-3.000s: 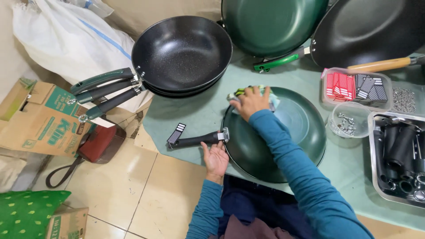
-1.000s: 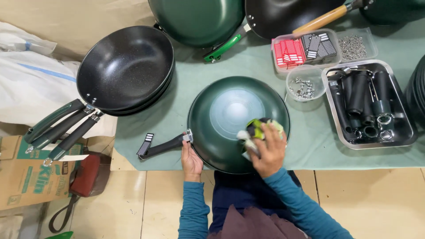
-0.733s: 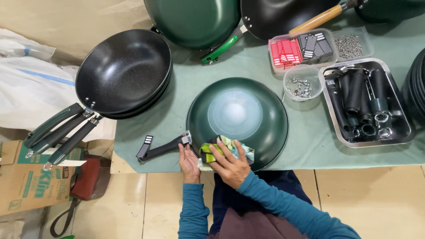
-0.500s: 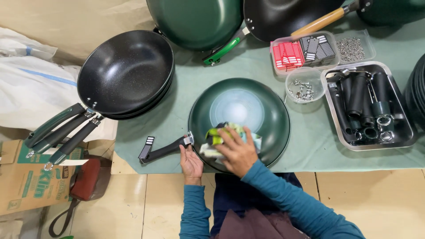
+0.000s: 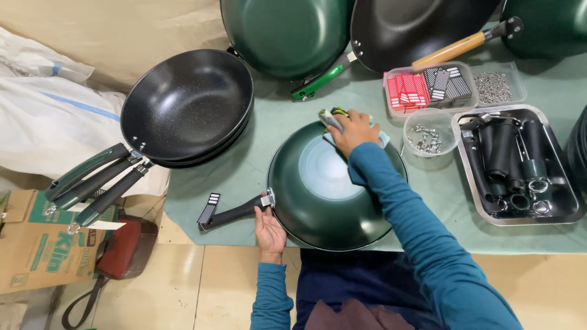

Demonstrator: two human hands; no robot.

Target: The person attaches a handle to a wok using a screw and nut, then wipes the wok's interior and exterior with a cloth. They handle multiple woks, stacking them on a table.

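A dark green pan (image 5: 324, 195) lies upside down on the green table cover, its black handle (image 5: 229, 214) pointing left. My left hand (image 5: 269, 231) grips the pan where the handle joins the rim. My right hand (image 5: 353, 129) presses a green and pale cloth (image 5: 330, 117) against the far edge of the pan's bottom.
A stack of black pans (image 5: 186, 104) with green handles sits at the left. More pans (image 5: 284, 30) lie at the back. To the right stand a tray of red and black tags (image 5: 425, 88), a cup of screws (image 5: 427, 135) and a metal tray of handles (image 5: 516, 165). A cardboard box (image 5: 33, 244) is on the floor.
My right hand has swept the cloth from the near rim of the pan across to its far edge. My left hand has kept its grip by the handle.
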